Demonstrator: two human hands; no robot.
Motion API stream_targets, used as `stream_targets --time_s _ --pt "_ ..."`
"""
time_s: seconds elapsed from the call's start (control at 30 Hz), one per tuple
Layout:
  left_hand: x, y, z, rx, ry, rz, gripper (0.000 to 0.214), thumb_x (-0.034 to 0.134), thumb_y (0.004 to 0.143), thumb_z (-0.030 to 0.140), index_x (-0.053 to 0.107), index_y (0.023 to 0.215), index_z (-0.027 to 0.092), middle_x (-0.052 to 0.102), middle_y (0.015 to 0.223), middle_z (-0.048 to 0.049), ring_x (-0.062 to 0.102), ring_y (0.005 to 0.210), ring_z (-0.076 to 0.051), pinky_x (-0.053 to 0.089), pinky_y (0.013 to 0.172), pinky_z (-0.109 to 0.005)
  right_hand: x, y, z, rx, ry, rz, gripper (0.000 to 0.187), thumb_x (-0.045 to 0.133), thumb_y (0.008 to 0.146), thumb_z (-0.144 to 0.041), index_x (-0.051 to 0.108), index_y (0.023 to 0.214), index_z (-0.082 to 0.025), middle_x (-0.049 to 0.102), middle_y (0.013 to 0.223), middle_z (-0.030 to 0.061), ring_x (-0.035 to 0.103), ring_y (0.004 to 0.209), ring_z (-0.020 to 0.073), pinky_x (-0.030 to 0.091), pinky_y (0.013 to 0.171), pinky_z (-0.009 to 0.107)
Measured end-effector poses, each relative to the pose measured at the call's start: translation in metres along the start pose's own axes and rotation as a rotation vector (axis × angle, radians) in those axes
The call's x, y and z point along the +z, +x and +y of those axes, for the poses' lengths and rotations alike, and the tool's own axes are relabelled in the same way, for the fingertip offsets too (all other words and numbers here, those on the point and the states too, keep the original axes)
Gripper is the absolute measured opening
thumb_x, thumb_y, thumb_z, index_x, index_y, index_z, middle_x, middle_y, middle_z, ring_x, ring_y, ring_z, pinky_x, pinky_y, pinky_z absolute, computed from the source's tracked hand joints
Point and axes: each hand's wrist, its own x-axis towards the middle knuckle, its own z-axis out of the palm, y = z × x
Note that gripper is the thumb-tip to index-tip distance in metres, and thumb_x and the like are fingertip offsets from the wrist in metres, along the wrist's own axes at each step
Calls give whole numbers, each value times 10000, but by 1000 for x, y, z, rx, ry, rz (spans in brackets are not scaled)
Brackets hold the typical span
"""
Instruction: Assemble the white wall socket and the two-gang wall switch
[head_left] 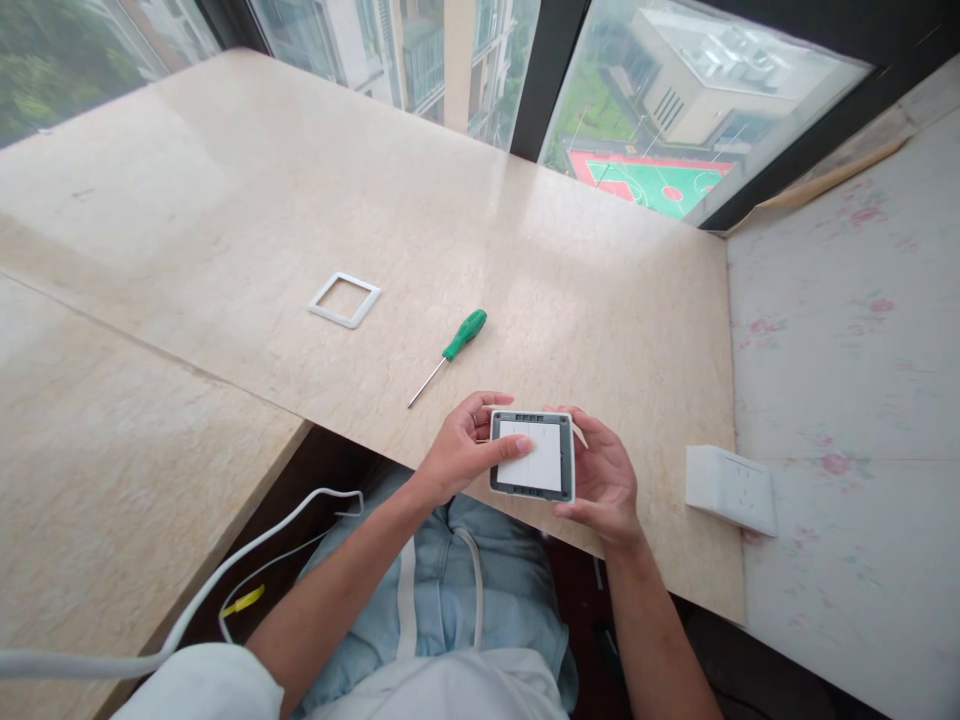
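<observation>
Between both hands, over the front edge of the ledge, is a wall switch (546, 468) with a white front panel set in a grey frame. My left hand (466, 448) grips its left side, the thumb lying across the white panel. Around its right side curl the fingers of my right hand (606, 478), with the thumb at the lower right corner. A green-handled screwdriver (466, 333) lies beyond my left hand, its tip toward me. Farther left, a white square cover frame (344, 300) rests flat on the stone surface.
The marble-look ledge (600, 300) runs to dark-framed windows. A white socket box (731, 490) is at the right, by the flowered wall (840, 400). A white cable (225, 570) hangs at the lower left, near a step in the ledge.
</observation>
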Motion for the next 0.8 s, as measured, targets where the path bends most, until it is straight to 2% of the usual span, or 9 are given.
stream_targets --time_s 0.1,0.27,0.4,0.63,0.8 --pt "1 3 -6 -2 -37 31 703 897 665 435 570 1230 176 717 1071 -94 701 951 -212 553 813 -319 -2 2 3 14 -9 26 902 941 633 -430 516 1423 -342 554 1490 106 552 1360 333 550 1038 527" --pt "1 2 -10 -41 -131 -98 799 904 664 376 515 1337 194 690 1165 -110 677 1034 -231 541 842 -322 -3 4 6 -9 -12 110 895 950 602 -472 542 1387 -337 564 1479 102 570 1337 336 569 1007 507" --pt "-1 -2 -6 -42 -135 -90 787 895 675 327 510 1349 201 688 1177 -110 672 1017 -228 529 854 -334 -1 4 6 77 8 129 924 962 566 -492 539 1374 -341 555 1485 106 551 1349 343 586 966 476" --pt "-7 -4 -10 -24 -119 -28 734 848 706 346 511 1345 215 667 1224 -91 640 1077 -234 497 891 -323 2 7 12 164 39 34 920 971 582 -405 528 1386 -361 553 1490 88 506 1391 337 571 984 472" --pt "-7 0 -16 -16 -128 77 625 750 789 501 527 1295 211 671 1085 -55 645 919 -195 509 785 -302 5 10 11 222 88 -81 894 935 659 -343 492 1435 -379 461 1578 70 512 1387 318 561 1001 451"
